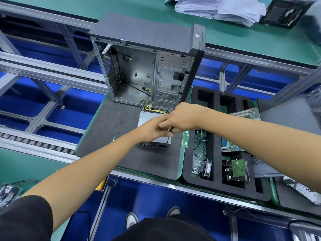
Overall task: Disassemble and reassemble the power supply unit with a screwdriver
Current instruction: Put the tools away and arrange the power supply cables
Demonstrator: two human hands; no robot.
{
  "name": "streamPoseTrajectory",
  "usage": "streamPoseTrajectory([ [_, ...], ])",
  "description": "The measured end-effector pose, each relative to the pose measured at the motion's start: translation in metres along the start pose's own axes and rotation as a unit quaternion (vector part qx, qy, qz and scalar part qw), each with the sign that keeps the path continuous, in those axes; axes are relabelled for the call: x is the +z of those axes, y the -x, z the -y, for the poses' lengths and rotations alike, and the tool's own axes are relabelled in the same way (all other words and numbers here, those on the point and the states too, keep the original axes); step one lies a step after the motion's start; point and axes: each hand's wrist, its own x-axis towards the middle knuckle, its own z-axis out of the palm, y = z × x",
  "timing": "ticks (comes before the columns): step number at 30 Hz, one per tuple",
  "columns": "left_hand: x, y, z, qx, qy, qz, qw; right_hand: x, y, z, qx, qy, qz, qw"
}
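The power supply unit is a rigid grey metal box, probably fairly heavy; it should be held by its flat sides, clear of the vent grille and the yellow cable bundle. It lies on the dark mat of the surface, just in front of the open computer case. Both hands meet above it: the right hand is curled round the screwdriver, its tip at the near corner. The left hand also appears to pinch the tool, though its fingers are partly hidden.
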Motion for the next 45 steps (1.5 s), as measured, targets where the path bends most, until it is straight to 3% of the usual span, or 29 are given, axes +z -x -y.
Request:
streamPoseTrajectory([
  [5, 0.010, -0.010, 0.000, -0.007, -0.075, -0.099, 0.992, -0.005, -0.004, 0.004, 0.071, 0.012, 0.038, 0.997],
  [9, 0.003, -0.006, 0.002, -0.003, 0.014, -0.040, 0.999, -0.008, 0.006, -0.002, 0.015, -0.060, 0.000, 0.998],
  [13, -0.004, -0.003, 0.001, -0.008, -0.014, 0.010, 1.000, -0.009, 0.001, -0.001, -0.003, -0.015, 0.009, 1.000],
  [17, 0.004, -0.008, 0.001, -0.018, -0.064, -0.073, 0.995, -0.006, -0.005, 0.001, 0.042, 0.007, 0.025, 0.999],
  [19, 0.008, -0.009, 0.001, -0.014, -0.039, -0.090, 0.995, -0.003, -0.002, -0.002, 0.040, -0.013, 0.002, 0.999],
  [22, 0.003, -0.004, 0.002, 0.000, -0.011, -0.051, 0.999, -0.001, 0.002, -0.007, -0.010, -0.038, -0.022, 0.999],
  [25, 0.002, 0.000, 0.001, -0.017, -0.021, -0.016, 0.999, 0.002, 0.000, -0.009, -0.029, 0.016, 0.006, 0.999],
  [29, 0.012, -0.004, -0.002, -0.048, -0.070, -0.112, 0.990, 0.006, -0.003, -0.005, 0.018, 0.033, 0.006, 0.999],
  [31, 0.014, -0.005, -0.001, -0.040, -0.042, -0.129, 0.990, 0.005, -0.003, -0.006, 0.015, 0.003, -0.022, 1.000],
  [33, 0.009, -0.003, -0.002, -0.030, -0.002, -0.096, 0.995, 0.001, -0.001, -0.012, -0.023, -0.026, -0.021, 0.999],
  [36, 0.005, 0.002, -0.006, -0.033, -0.037, -0.037, 0.998, -0.001, 0.001, -0.014, -0.072, 0.004, -0.001, 0.997],
  [41, 0.016, -0.003, -0.007, -0.042, -0.086, -0.127, 0.987, 0.001, -0.005, -0.004, 0.000, 0.041, 0.008, 0.999],
  [45, 0.011, 0.002, -0.005, -0.030, -0.052, -0.092, 0.994, 0.001, 0.004, -0.010, -0.017, -0.014, -0.032, 0.999],
])
